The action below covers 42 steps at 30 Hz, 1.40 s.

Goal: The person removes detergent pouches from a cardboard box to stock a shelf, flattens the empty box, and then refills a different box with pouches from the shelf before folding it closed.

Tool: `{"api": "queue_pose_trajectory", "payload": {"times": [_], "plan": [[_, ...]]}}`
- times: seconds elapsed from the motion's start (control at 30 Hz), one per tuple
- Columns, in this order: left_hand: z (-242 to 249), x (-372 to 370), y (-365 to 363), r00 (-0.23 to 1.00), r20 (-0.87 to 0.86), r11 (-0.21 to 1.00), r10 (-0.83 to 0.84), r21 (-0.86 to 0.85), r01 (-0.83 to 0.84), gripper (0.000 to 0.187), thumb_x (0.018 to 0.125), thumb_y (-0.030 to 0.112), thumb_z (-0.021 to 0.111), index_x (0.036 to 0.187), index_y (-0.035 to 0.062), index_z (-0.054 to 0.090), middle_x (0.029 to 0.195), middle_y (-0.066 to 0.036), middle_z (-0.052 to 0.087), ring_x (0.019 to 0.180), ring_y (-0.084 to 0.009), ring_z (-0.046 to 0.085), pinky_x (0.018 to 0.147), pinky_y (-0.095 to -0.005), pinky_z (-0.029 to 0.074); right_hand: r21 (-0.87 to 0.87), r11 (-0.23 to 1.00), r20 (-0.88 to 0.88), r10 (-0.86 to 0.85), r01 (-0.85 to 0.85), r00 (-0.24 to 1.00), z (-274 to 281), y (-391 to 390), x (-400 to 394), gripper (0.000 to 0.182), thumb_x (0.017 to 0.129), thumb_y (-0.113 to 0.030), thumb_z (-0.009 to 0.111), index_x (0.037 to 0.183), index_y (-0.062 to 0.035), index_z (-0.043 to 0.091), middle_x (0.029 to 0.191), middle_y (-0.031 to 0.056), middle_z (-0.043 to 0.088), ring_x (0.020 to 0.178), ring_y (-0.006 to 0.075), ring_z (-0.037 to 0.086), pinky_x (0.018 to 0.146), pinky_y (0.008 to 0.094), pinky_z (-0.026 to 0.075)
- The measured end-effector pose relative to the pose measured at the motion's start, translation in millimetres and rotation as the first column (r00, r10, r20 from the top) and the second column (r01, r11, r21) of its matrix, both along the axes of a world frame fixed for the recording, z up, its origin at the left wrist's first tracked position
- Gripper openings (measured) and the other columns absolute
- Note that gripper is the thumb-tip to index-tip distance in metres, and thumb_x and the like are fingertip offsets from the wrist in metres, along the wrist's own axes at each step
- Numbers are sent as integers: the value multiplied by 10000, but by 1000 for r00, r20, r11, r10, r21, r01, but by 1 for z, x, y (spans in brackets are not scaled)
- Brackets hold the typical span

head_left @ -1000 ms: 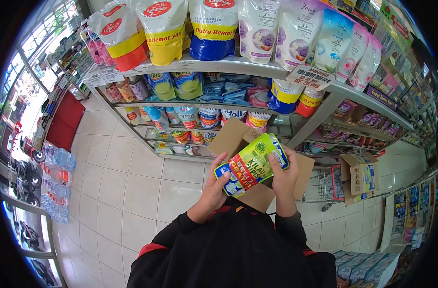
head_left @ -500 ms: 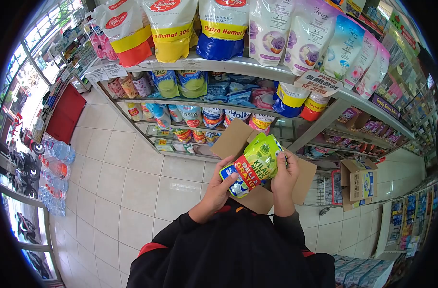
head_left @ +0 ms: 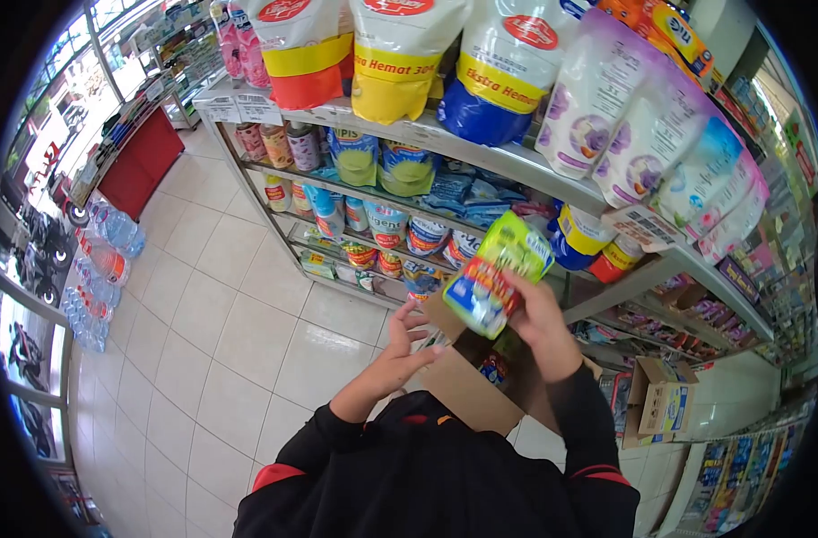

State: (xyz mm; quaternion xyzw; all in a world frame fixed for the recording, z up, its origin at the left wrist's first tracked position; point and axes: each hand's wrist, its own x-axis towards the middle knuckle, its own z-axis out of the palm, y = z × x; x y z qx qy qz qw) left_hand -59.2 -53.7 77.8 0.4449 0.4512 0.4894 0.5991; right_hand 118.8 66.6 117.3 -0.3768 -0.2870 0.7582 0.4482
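My right hand grips a green refill pouch by its right edge. The pouch has a red and blue band across it and is held tilted in front of the shelf. Below it is an open cardboard box, flaps spread, with a dark blue and red package partly visible inside. My left hand is off the pouch, fingers spread, beside the box's left flap.
Ahead stands a metal-framed shelf with large soap pouches on top and bottles and refill packs on its tiers. A price card juts from its edge. Another carton sits to the right; bottled water packs line the left floor.
My left hand has let go of the pouch and opened. My right hand has carried the pouch up toward the shelf, uncovering the box's inside. The view has shifted.
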Motion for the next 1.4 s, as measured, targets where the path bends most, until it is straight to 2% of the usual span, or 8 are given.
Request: {"api": "queue_pose_trajectory", "payload": {"times": [0.33,0.47,0.53,0.7,0.77,0.9,0.97,1.4], "plan": [[-23,-73,-50,839,120,800,531,-398,-449,681,748,147,513,1272,149,78,1212,-178,286,1087,-274,330,857,-464,344,542,833,188,-248,110,950,-75,199,-54,407,655,-80,674,1001,18,483,993,96,516,876,169,509,772,274,393],[-27,-88,-68,769,44,708,637,-428,-562,670,743,168,508,1272,143,97,1201,-172,305,1066,-264,348,859,-461,344,667,732,474,-269,-142,839,-95,241,-67,407,741,-266,593,1037,-12,478,1051,116,496,1002,215,441,868,318,322],[-29,-92,-71,744,11,673,668,-434,-598,667,740,174,506,1271,140,103,1197,-169,310,1059,-259,353,859,-460,344,551,634,833,-449,-542,322,-120,268,-68,431,783,-374,498,1078,-61,472,1110,138,474,1029,265,431,879,343,311],[-33,-98,-70,724,-15,640,689,-455,-619,643,738,165,489,1267,137,124,1177,-156,327,1023,-243,382,845,-447,359,579,645,797,-318,-498,514,-183,315,-62,451,778,-453,453,1080,-121,490,1106,147,485,1046,291,425,883,365,302],[-35,-98,-67,726,-8,644,688,-456,-615,637,738,164,487,1265,137,129,1172,-152,331,1021,-240,385,843,-445,361,546,718,721,-140,-432,679,-189,319,-59,416,732,-254,627,1049,-19,495,1061,74,488,965,175,442,815,307,350],[-37,-98,-60,749,-24,658,662,-460,-596,626,746,176,490,1260,125,137,1167,-154,333,1034,-245,377,844,-439,362,564,683,723,-137,-464,677,-203,334,-67,425,743,-242,615,1073,-16,474,1064,78,480,964,165,443,836,295,348],[-36,-98,-57,760,-28,666,649,-462,-586,623,750,179,491,1260,120,138,1175,-159,329,1044,-252,372,846,-435,362,568,616,822,-458,-546,338,-174,312,-73,400,768,-422,471,993,-98,534,1012,175,527,986,322,462,826,391,344],[-38,-98,-59,772,16,688,635,-466,-556,618,755,197,529,1247,110,166,1160,-159,362,1027,-235,398,839,-405,376,634,575,764,-365,-517,532,-159,299,-75,367,780,-347,490,1028,-77,499,1015,176,521,968,325,469,818,378,349]]}}
